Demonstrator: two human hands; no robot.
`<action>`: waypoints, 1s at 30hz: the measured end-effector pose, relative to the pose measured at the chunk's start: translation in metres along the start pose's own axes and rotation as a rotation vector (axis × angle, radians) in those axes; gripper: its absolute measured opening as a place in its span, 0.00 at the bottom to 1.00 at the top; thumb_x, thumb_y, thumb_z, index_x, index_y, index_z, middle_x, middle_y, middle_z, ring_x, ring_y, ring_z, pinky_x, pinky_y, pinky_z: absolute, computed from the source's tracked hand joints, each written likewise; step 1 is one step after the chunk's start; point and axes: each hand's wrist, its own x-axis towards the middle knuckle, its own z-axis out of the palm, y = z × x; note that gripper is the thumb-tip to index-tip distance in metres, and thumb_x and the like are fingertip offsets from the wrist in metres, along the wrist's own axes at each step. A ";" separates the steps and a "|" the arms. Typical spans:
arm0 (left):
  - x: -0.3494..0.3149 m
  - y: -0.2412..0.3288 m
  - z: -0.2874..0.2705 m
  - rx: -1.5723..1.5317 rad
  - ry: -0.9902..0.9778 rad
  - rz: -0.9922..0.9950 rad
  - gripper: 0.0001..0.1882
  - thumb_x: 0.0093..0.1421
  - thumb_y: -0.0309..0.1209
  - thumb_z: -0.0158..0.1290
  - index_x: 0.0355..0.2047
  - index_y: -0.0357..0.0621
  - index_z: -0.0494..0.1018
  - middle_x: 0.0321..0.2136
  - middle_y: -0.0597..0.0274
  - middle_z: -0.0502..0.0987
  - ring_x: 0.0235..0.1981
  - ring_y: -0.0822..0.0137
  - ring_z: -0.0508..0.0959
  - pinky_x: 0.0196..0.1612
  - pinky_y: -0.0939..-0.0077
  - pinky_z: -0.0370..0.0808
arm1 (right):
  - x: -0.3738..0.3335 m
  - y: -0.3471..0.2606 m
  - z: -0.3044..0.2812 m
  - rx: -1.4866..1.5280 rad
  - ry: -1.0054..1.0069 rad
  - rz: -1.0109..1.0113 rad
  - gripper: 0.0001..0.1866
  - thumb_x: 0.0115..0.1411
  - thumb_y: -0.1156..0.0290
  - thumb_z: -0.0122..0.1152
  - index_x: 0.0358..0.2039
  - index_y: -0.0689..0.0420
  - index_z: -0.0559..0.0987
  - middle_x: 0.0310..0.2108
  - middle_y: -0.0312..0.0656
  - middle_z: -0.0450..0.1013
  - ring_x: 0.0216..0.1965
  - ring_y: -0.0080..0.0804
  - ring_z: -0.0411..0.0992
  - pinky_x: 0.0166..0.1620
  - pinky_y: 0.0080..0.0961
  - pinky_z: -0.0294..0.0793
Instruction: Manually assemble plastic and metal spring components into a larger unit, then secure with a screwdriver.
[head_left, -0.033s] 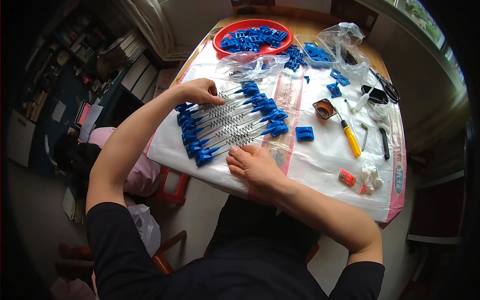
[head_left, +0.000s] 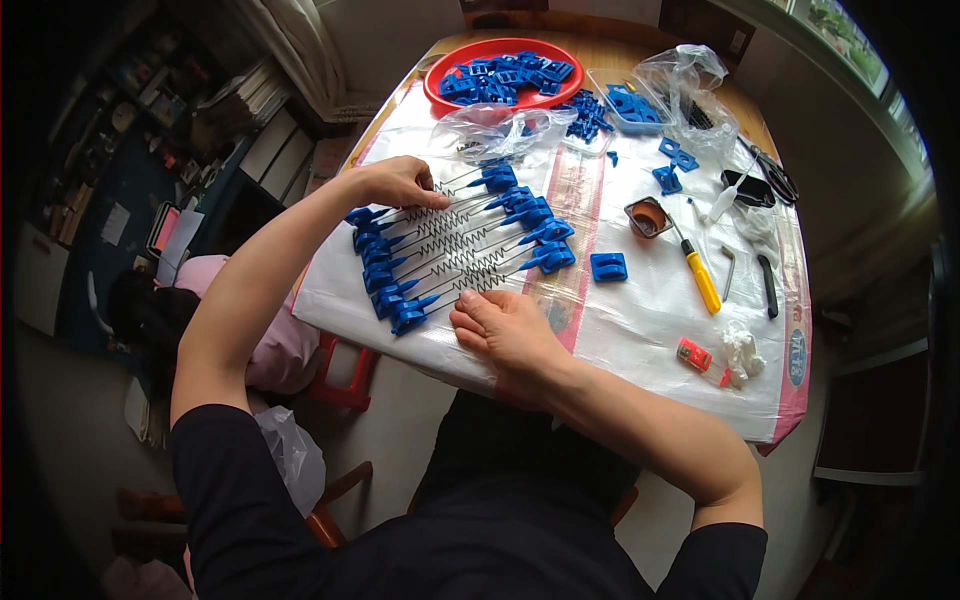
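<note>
A row of dark wire springs (head_left: 448, 238) lies side by side on the table, with straight wire ends running into blue plastic clips (head_left: 381, 272) on the left and more blue clips (head_left: 540, 222) on the right. My left hand (head_left: 402, 184) is closed at the far end of the row, thumb and fingers against the outermost springs. At the near end my right hand (head_left: 512, 328) has its fingers curled and its thumb tip on the nearest spring. Its palm side is partly hidden. A single blue clip (head_left: 609, 267) sits apart, right of the row.
Behind the row stand a red basin (head_left: 432, 92) of blue parts and a clear plastic bag (head_left: 500, 128). To the right are a yellow-handled screwdriver (head_left: 703, 283), a small brown cup (head_left: 648, 217), a hex key (head_left: 729, 275) and a red-labelled bottle (head_left: 694, 354). A person in pink (head_left: 285, 350) is at the left.
</note>
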 end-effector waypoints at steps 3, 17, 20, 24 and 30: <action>0.000 -0.005 0.002 -0.080 -0.049 0.007 0.36 0.57 0.57 0.64 0.46 0.30 0.78 0.36 0.54 0.81 0.35 0.66 0.80 0.40 0.72 0.77 | 0.002 -0.002 0.016 0.136 0.132 0.025 0.21 0.73 0.61 0.53 0.47 0.73 0.71 0.43 0.46 0.74 0.43 0.29 0.75 0.49 0.24 0.77; -0.019 0.003 0.012 -0.227 -0.168 0.054 0.21 0.67 0.42 0.58 0.43 0.31 0.78 0.28 0.58 0.80 0.27 0.71 0.79 0.32 0.72 0.77 | 0.037 0.002 0.027 0.330 0.148 -0.027 0.14 0.75 0.64 0.46 0.47 0.64 0.70 0.44 0.44 0.74 0.44 0.31 0.76 0.48 0.29 0.80; -0.017 -0.003 0.015 -0.273 -0.201 0.042 0.21 0.67 0.41 0.58 0.45 0.31 0.77 0.28 0.60 0.80 0.28 0.71 0.79 0.34 0.73 0.78 | 0.043 0.002 0.031 0.303 0.128 -0.050 0.14 0.75 0.65 0.46 0.49 0.64 0.68 0.46 0.47 0.73 0.48 0.36 0.75 0.55 0.35 0.79; -0.022 0.000 0.024 -0.311 -0.228 0.054 0.22 0.67 0.42 0.57 0.47 0.31 0.76 0.32 0.59 0.80 0.32 0.71 0.79 0.35 0.73 0.78 | 0.047 -0.002 0.039 0.295 0.163 -0.090 0.13 0.75 0.66 0.46 0.50 0.63 0.69 0.46 0.45 0.74 0.47 0.35 0.76 0.54 0.35 0.79; -0.040 0.017 0.026 -0.389 -0.213 0.024 0.17 0.69 0.37 0.54 0.47 0.33 0.74 0.38 0.58 0.79 0.38 0.71 0.77 0.39 0.72 0.76 | 0.061 0.000 0.034 0.185 0.171 -0.101 0.13 0.74 0.68 0.47 0.51 0.64 0.70 0.47 0.45 0.75 0.46 0.34 0.77 0.50 0.33 0.80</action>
